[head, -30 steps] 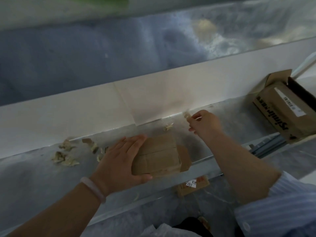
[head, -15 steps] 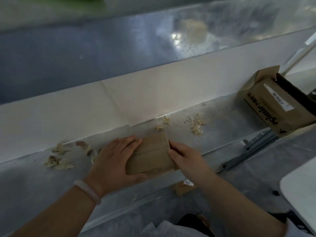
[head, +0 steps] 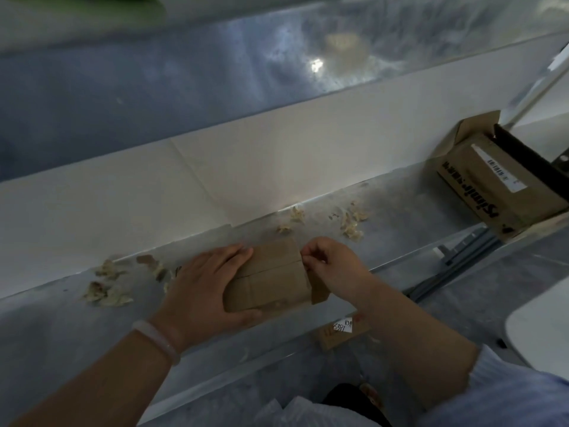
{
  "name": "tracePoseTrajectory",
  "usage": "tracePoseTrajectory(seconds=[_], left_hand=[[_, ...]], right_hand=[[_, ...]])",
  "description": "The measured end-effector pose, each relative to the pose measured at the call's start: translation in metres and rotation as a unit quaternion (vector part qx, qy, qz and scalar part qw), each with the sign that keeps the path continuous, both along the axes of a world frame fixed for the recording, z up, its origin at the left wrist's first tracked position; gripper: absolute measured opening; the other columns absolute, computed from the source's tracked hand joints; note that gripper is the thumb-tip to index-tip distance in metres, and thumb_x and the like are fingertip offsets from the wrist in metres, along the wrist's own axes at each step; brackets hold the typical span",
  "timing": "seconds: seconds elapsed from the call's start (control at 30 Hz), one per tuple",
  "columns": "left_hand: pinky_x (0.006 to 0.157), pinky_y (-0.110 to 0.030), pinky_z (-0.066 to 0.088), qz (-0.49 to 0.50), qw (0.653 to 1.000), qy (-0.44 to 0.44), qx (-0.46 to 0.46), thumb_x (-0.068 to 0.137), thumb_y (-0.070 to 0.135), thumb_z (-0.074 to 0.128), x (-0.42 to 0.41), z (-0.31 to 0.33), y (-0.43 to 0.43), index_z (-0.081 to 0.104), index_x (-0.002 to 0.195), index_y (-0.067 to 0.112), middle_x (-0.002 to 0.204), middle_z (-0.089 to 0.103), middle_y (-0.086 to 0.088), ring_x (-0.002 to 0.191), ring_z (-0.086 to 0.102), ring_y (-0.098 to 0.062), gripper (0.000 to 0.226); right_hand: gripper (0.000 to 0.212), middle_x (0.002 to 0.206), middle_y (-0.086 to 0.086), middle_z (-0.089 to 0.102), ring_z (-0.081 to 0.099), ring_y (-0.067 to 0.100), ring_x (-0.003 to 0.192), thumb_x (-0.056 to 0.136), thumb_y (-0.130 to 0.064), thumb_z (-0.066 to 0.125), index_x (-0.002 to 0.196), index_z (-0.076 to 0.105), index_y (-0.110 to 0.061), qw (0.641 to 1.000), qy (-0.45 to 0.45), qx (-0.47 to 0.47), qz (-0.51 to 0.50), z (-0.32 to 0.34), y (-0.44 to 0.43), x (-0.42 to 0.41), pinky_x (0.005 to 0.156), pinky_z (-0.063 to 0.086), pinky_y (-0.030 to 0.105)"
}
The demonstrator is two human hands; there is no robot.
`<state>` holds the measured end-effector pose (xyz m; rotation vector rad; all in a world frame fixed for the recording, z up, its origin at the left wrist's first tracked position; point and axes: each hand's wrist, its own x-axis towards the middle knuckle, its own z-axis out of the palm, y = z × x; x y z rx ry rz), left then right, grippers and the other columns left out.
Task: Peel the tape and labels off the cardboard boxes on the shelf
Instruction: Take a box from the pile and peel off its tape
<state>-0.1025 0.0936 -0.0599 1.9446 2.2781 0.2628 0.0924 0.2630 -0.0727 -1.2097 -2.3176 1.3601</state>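
1 view only: head-worn wide-angle camera. Faced forward and down onto shelf (head: 409,220) from just above its front edge. Near range: left hand (head: 203,285), right hand (head: 332,266) and small box (head: 271,275) sat mid-frame, forearms cut by bottom edge. Shelf line ran tilted, rising rightward.

A small brown box (head: 271,278) lay flat at frame centre on the shelf (head: 400,217), one end flap ajar. A larger printed box (head: 480,192), white label (head: 498,172) still on, sat open at right. Crumpled scraps (head: 107,291) lay left of centre.

big box (head: 480,188) partly past the right edge, its label (head: 505,177) print too small
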Motion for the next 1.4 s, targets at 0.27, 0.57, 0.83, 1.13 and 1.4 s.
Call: tracePoseTrajectory(seconds=[0.27,0.57,0.83,1.13,1.4], left_hand=[[0.108,-0.032,0.023,0.0,1.0,0.006,-0.008,0.065,0.094,0.032,-0.002,-0.001,0.001,0.027,0.148,0.034,0.15,0.034,0.008,0.132,0.038,-0.016,0.103],[0.108,-0.035,0.025,0.0,1.0,-0.001,-0.006,0.063,0.093,0.037,-0.004,-0.003,0.0,0.024,0.148,0.038,0.15,0.034,0.008,0.133,0.038,-0.016,0.102],[0.107,-0.039,0.029,-0.01,1.0,0.004,0.0,0.063,0.093,0.037,-0.007,-0.006,0.002,0.024,0.148,0.037,0.15,0.035,0.007,0.132,0.04,-0.018,0.102],[0.105,-0.037,0.03,-0.012,1.0,0.008,0.011,0.065,0.091,0.04,-0.005,-0.003,0.002,0.028,0.148,0.034,0.149,0.036,0.007,0.129,0.041,-0.017,0.101],[0.105,-0.037,0.032,-0.012,1.0,0.014,0.004,0.065,0.089,0.046,-0.005,-0.002,0.003,0.029,0.148,0.034,0.148,0.037,0.007,0.129,0.042,-0.016,0.101]], right_hand=[[0.017,0.084,-0.012,0.06,0.053,0.001,0.077,0.094,-0.016,0.057,0.086,0.058,-0.03,0.998,0.017,0.052,0.02,-0.003,0.0,0.003,0.063,0.04,0.014],[0.031,0.081,-0.011,0.059,0.057,0.007,0.08,0.094,-0.009,0.054,0.077,0.051,-0.034,0.994,-0.005,0.04,0.099,0.003,0.014,0.001,0.067,0.044,0.016],[0.027,0.095,-0.02,0.066,0.061,-0.006,0.087,0.091,-0.014,0.064,0.113,0.069,-0.029,0.998,0.028,-0.041,0.031,-0.004,0.014,0.017,0.076,0.047,0.005],[0.014,0.103,0.0,0.062,0.053,0.012,0.089,0.094,-0.014,0.056,0.104,0.066,-0.016,0.99,0.004,0.133,0.048,-0.019,-0.003,0.004,0.081,0.042,0.019],[0.017,0.106,0.002,0.055,0.054,0.02,0.091,0.091,-0.011,0.044,0.103,0.055,-0.013,0.962,-0.021,0.191,0.195,-0.018,0.015,0.008,0.08,0.045,0.033]])
